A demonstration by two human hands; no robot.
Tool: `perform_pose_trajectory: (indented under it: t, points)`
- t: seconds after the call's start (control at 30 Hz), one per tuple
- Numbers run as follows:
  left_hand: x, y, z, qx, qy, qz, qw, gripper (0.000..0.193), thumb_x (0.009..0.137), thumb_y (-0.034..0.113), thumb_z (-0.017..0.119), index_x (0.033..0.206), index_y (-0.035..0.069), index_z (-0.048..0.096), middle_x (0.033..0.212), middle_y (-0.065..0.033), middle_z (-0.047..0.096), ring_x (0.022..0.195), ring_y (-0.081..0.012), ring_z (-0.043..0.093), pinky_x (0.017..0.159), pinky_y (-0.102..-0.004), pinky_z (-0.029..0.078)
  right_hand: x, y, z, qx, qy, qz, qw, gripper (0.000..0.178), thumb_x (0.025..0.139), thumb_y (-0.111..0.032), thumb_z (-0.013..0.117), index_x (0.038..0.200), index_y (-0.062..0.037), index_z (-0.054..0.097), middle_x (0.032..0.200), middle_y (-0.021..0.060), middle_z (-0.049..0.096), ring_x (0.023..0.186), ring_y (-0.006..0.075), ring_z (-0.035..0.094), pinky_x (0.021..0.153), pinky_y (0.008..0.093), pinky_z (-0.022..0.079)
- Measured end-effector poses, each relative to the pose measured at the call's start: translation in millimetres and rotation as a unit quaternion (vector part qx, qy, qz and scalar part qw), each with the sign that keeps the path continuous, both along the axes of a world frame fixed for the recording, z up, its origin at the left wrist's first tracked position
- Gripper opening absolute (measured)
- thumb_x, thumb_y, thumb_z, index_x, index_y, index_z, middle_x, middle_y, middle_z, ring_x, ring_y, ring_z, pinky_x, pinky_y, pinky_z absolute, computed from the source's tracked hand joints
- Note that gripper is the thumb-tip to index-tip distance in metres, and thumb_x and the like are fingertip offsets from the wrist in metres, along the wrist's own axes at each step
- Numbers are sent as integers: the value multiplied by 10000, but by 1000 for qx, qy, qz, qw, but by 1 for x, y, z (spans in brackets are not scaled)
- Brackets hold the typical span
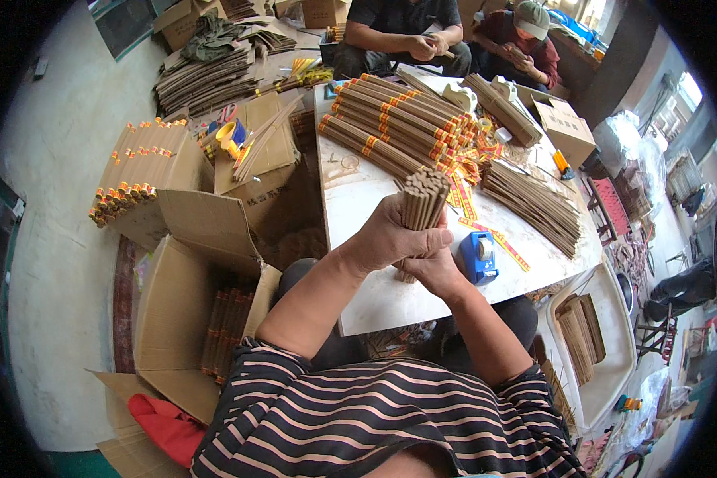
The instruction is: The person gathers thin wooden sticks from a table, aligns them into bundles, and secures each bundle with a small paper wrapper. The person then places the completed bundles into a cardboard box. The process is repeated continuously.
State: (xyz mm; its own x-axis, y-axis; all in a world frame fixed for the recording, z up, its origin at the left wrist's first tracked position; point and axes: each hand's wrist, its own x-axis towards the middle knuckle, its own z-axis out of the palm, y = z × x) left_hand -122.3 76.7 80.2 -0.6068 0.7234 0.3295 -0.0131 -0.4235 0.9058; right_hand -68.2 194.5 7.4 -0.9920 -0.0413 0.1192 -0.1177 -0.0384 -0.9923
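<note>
I hold a bundle of thin brown sticks (pixel 422 199) upright over the white table (pixel 358 199). My left hand (pixel 390 239) wraps around the bundle's middle. My right hand (pixel 434 271) grips it from below, near its lower end. Behind the bundle lie rows of wrapped stick bundles with orange and red bands (pixel 398 119). A loose pile of brown sticks (pixel 534 203) lies to the right. Yellow and red paper strips (pixel 470 171) are scattered between them.
A blue tape dispenser (pixel 478 256) sits by my right hand. An open cardboard box (pixel 207 311) with banded bundles stands at my left, more boxes and stacks behind it. Two seated people (pixel 446 36) work at the table's far end. A white tray (pixel 613 334) with sticks is at right.
</note>
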Motion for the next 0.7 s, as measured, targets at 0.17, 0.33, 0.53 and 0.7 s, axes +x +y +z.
perform_pose_trajectory:
  t: [0.17, 0.33, 0.53, 0.7]
  points:
    - [-6, 8, -12, -54, -4, 4, 999, 105, 796, 59, 661, 818, 41, 560, 692, 0, 545, 605, -71, 524, 538, -224, 441, -5, 8, -12, -6, -43, 37, 998, 230, 798, -156, 679, 969, -33, 588, 832, -10, 569, 729, 75, 511, 617, 227, 435]
    - [-4, 8, -9, -71, 21, 32, 997, 103, 824, 92, 639, 810, 55, 545, 663, 11, 526, 592, -68, 508, 538, -223, 429, 8, 22, 16, 95, -39, 37, 994, 307, 779, -108, 660, 1062, -32, 567, 964, 45, 575, 888, 123, 532, 778, 287, 443]
    - [-4, 6, -16, -53, 10, 32, 998, 179, 814, 185, 681, 834, 57, 558, 703, 30, 525, 647, -55, 490, 597, -221, 429, 36, 35, 111, 259, 315, -186, 894, 269, 755, 45, 639, 1016, -11, 598, 959, 80, 565, 922, 161, 547, 819, 264, 437]
    - [4, 10, -12, -28, -1, 26, 999, 234, 830, 203, 664, 970, 53, 550, 784, 41, 528, 717, -40, 488, 620, -214, 432, 29, 20, 134, 351, 378, -174, 839, 232, 781, -66, 636, 1009, -44, 606, 921, 138, 598, 812, 265, 598, 714, 332, 485]
